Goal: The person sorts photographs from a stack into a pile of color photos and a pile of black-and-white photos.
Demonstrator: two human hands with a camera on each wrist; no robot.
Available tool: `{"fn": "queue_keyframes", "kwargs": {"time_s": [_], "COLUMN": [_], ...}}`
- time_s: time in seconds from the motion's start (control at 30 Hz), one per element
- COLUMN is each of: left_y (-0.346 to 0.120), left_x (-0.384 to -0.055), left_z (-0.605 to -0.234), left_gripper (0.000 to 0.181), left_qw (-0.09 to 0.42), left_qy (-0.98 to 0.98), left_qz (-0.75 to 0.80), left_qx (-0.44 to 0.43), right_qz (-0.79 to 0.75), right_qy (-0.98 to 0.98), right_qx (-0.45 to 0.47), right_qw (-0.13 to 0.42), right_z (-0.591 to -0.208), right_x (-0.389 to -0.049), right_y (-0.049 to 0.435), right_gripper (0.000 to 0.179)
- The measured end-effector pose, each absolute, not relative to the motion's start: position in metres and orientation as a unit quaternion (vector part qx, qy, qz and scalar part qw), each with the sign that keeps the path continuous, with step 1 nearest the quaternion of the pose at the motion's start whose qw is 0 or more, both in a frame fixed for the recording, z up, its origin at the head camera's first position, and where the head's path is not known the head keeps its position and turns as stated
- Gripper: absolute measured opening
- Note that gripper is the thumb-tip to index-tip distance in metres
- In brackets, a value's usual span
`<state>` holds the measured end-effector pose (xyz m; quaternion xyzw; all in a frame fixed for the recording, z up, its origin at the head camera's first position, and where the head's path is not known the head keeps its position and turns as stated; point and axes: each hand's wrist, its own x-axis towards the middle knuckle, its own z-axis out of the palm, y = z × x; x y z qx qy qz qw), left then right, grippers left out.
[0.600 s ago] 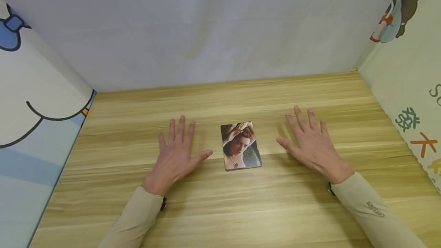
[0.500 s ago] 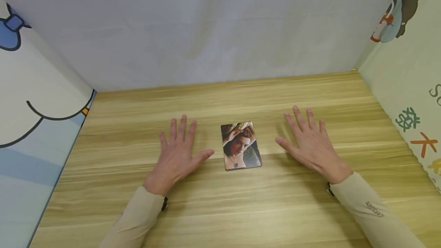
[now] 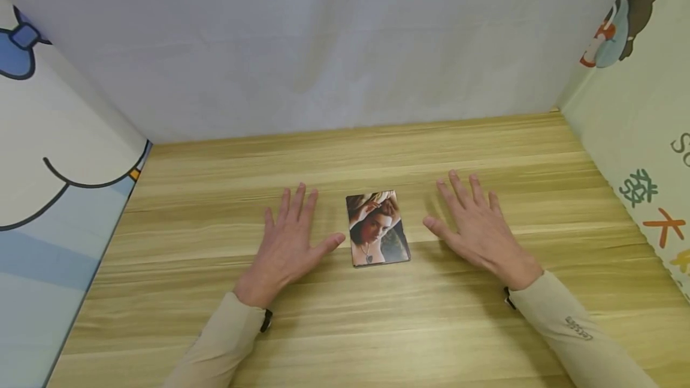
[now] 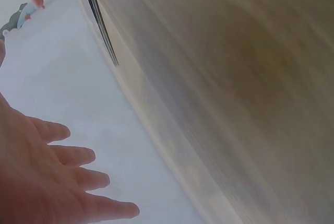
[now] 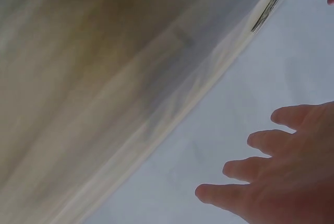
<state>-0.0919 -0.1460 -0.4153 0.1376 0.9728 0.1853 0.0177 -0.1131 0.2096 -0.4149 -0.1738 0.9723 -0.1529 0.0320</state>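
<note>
A thin stack of photo cards (image 3: 378, 229) lies flat on the wooden table, its top card showing a portrait picture. Seen edge-on in the left wrist view, the stack (image 4: 99, 20) has fine layered lines along its side; the right wrist view catches the same stack edge (image 5: 272, 4) near the top. My left hand (image 3: 286, 250) is just left of the cards, fingers spread, its thumb tip close to their left edge. To their right, farther off, my right hand (image 3: 482, 235) is also spread, thumb toward the cards. Neither hand holds anything.
The wood-grain table (image 3: 334, 328) ends at a pale cloth backdrop (image 3: 334, 47). A panel with cartoon shapes (image 3: 54, 244) stands along the left side, and a printed panel (image 3: 609, 124) borders the right.
Both hands have moved inward toward the cards, the left going right and the right going left. The cards have stayed in place.
</note>
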Motion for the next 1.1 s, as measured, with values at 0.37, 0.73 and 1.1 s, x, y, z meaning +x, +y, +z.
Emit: {"fn": "queue_keyframes", "kwargs": {"time_s": [0.37,0.73,1.1], "left_y": [-0.135,-0.124,-0.112], "left_x": [-0.089,-0.087,-0.085], "left_z": [-0.415,-0.417,-0.419], "left_gripper": [0.098,0.097,0.099], "left_qw": [0.037,0.062,0.093], "left_qy": [0.967,0.956,0.943], "left_qz": [0.208,0.245,0.275], "left_qx": [0.143,0.151,0.159], "right_qz": [-0.163,-0.182,-0.215], "right_qy": [0.969,0.962,0.952], "right_qx": [-0.18,-0.191,-0.199], "right_qw": [0.048,0.064,0.085], "right_z": [-0.413,-0.412,-0.413], "right_x": [-0.11,-0.106,-0.104], "right_y": [0.201,0.195,0.187], "right_gripper": [0.085,0.083,0.079]}}
